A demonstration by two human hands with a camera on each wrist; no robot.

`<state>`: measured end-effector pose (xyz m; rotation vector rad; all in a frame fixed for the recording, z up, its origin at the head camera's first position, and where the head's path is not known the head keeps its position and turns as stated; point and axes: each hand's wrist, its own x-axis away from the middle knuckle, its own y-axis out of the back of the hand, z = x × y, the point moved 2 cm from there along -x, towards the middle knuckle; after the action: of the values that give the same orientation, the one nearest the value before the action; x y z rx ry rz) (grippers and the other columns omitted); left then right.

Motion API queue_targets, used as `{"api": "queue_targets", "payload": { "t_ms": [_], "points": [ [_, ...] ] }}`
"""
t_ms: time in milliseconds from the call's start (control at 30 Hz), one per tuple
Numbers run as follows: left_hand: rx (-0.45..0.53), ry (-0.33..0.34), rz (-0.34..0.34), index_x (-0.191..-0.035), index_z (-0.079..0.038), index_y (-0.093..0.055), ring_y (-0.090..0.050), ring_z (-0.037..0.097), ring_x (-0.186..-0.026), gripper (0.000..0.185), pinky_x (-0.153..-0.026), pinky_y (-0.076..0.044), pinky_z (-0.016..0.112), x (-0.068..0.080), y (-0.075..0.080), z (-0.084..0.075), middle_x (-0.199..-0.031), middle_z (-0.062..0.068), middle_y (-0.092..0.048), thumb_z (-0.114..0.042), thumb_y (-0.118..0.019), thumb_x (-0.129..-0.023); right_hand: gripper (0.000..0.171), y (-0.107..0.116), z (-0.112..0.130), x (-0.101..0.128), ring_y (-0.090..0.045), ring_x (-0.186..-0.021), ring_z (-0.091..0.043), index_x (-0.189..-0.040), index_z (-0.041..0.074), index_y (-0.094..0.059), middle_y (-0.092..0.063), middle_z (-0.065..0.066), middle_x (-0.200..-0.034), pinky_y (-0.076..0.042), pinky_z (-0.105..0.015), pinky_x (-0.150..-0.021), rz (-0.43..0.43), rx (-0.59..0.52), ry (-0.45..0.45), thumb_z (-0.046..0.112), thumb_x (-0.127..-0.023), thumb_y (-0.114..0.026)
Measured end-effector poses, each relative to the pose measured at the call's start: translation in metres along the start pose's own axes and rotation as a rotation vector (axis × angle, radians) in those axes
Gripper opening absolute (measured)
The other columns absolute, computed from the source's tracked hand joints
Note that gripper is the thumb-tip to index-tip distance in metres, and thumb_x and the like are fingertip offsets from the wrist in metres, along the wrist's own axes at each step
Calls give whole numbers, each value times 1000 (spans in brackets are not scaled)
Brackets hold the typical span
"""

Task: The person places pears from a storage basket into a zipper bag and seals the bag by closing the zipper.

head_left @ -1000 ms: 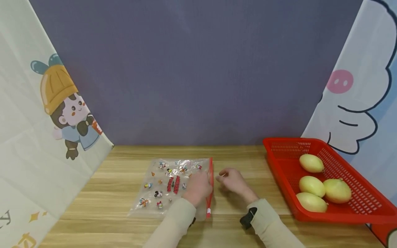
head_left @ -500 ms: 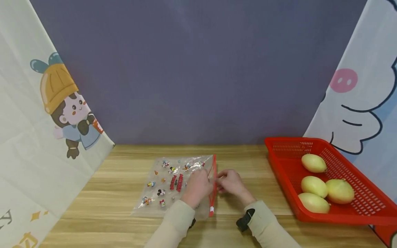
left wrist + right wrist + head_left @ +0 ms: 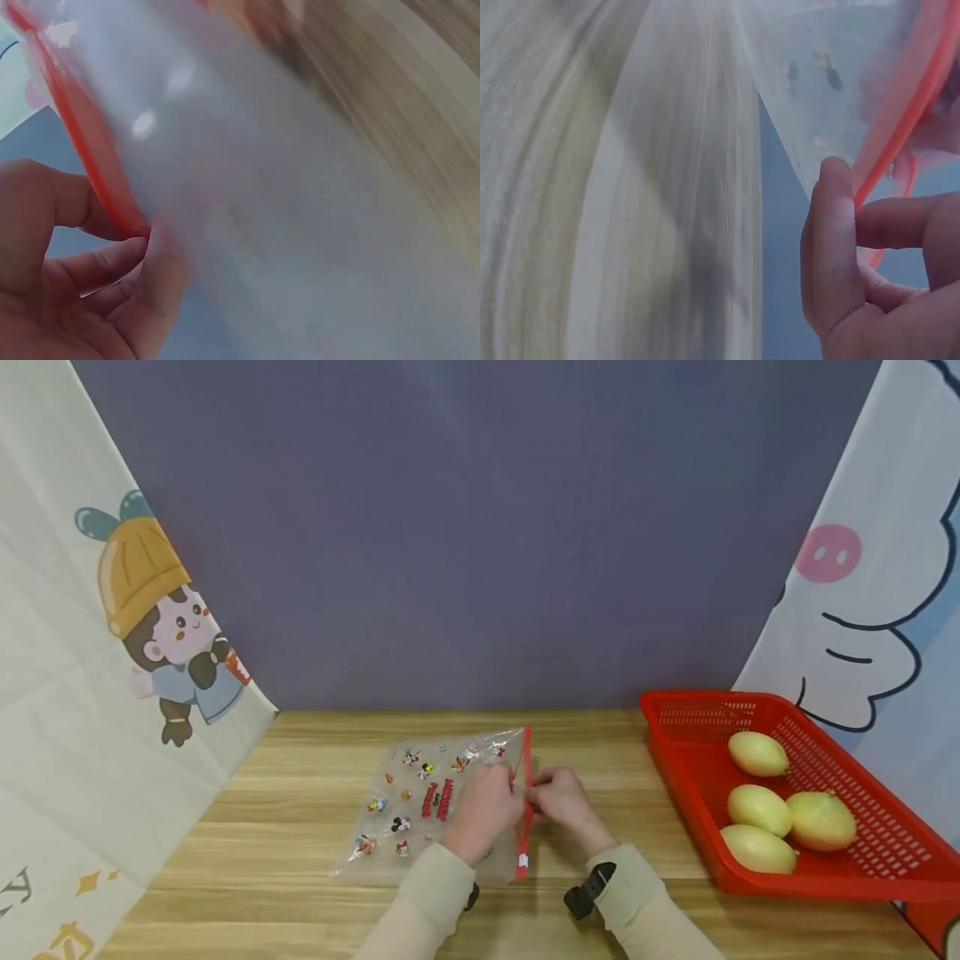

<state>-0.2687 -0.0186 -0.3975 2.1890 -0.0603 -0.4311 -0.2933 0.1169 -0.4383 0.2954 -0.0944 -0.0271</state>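
Observation:
A clear zip bag (image 3: 408, 852) with small cartoon prints lies on the wooden table, its red zip edge (image 3: 527, 752) facing right and raised a little. My left hand (image 3: 482, 806) is over the bag's right part; in the left wrist view its thumb and fingers pinch the red edge (image 3: 86, 142). From the other side, my right hand (image 3: 567, 806) grips the red edge (image 3: 911, 105) between thumb and fingers, clearest in the right wrist view. The bag's mouth gapes slightly between the two hands. A white slider (image 3: 522, 861) sits near the edge's lower end.
To the right stands a red plastic basket (image 3: 678, 802) with perforated sides, holding several pale yellow, melon-like fruits (image 3: 759, 811). Behind the table (image 3: 247, 852) rises a dark grey-blue backdrop (image 3: 480, 543), with printed cloths at both sides.
My right hand, at first apart from the bag, has come to the red edge and taken hold of it. The bag has shifted slightly right, its zip edge pulled partly apart.

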Motion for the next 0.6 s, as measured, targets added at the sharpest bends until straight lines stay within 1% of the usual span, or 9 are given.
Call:
{"api": "queue_targets", "payload": {
  "t_ms": [133,267,367,467,567,600],
  "points": [
    [18,-34,-25,-76,-3,-64,-47,9,-50,9,-39,-41,19,-1,5,-5,-67,1,-54,0,-66,-84,15,1,1,0,-62,-59,-16,-95,-7,-66,-65,-12,-80,-60,-33,-55,-39,60,22,-2,-81,-68],
    [48,-42,-51,-75,-3,-64,-45,8,-49,12,-38,-38,18,-2,12,-8,-65,1,-54,1,-65,-86,14,2,2,-1,-62,-60,-16,-92,-5,-66,-66,-10,-78,-61,-34,-56,-61,91,51,-2,-78,-67],
    [49,-60,-92,-77,-3,-66,-45,7,-49,11,-39,-38,19,-3,17,-10,-66,3,-59,2,-65,-87,13,2,1,-1,-62,-59,-15,-90,-5,-66,-66,-9,-75,-60,-33,-54,-57,83,66,-5,-77,-65],
    [39,-86,-150,-80,-2,-68,-47,9,-53,9,-44,-41,20,-5,22,-11,-69,5,-63,3,-67,-87,13,3,0,0,-61,-57,-13,-88,-4,-66,-65,-7,-71,-58,-29,-51,-65,97,82,-6,-75,-64],
    [61,-79,-182,-83,-2,-70,-50,9,-56,7,-47,-44,21,-6,27,-11,-72,6,-66,4,-67,-87,14,4,0,0,-60,-55,-12,-87,-3,-67,-65,-5,-69,-55,-25,-49,-76,127,98,-7,-73,-64],
    [76,-66,-186,-84,-2,-71,-51,10,-56,7,-47,-44,21,-7,29,-11,-73,6,-66,4,-67,-88,14,5,0,0,-60,-55,-12,-86,-3,-67,-65,-4,-69,-54,-24,-49,-79,136,103,-7,-73,-64]
  ]
}}
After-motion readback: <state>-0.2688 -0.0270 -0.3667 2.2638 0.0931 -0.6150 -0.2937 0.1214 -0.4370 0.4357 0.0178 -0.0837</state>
